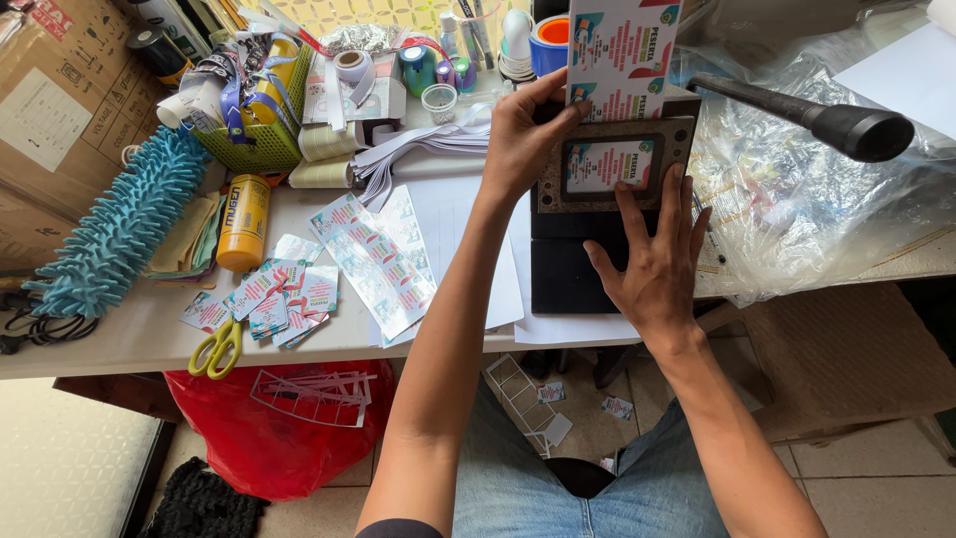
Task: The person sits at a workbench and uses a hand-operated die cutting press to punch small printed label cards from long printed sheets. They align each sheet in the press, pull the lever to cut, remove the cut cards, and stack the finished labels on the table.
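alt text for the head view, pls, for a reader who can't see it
Looking down, the left hand holds a printed card sheet upright in a black die cutter while the right hand presses flat on its plate. Cut cards, yellow scissors and a yellow can lie on the white table.

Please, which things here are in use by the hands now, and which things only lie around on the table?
In use:
left hand holding the printed card sheet
right hand resting on the black die cutter
cutter lever

Lying about:
cut cards
yellow scissors
yellow spray can
green basket
blue duster
tape rolls
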### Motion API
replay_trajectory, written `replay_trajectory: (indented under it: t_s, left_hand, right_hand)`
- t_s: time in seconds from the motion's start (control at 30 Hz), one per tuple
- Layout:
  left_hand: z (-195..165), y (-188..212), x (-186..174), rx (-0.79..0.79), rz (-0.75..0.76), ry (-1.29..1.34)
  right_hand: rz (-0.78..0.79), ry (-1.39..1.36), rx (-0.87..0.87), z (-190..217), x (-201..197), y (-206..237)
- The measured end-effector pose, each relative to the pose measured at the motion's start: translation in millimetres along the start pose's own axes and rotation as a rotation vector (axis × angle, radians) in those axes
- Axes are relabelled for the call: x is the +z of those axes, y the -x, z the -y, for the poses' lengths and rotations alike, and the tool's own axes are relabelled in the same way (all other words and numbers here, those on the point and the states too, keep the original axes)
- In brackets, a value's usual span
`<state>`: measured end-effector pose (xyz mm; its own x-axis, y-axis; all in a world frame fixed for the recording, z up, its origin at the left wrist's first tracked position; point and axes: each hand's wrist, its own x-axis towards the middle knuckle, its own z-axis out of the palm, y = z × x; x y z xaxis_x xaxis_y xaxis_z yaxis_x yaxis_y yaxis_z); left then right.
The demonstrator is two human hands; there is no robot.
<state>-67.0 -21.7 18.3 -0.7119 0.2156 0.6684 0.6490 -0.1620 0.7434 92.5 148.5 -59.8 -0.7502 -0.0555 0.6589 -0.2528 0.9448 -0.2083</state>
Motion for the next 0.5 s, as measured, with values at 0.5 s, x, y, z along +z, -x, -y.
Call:
replay_trajectory:
  t_s: [0.5]
  left_hand:
    - [-7.3,5.3,7.6,-0.022,-0.082,-0.057]
  right_hand:
    - [-0.377,-0.602,-0.021,-25.1,-107.9,-66.4]
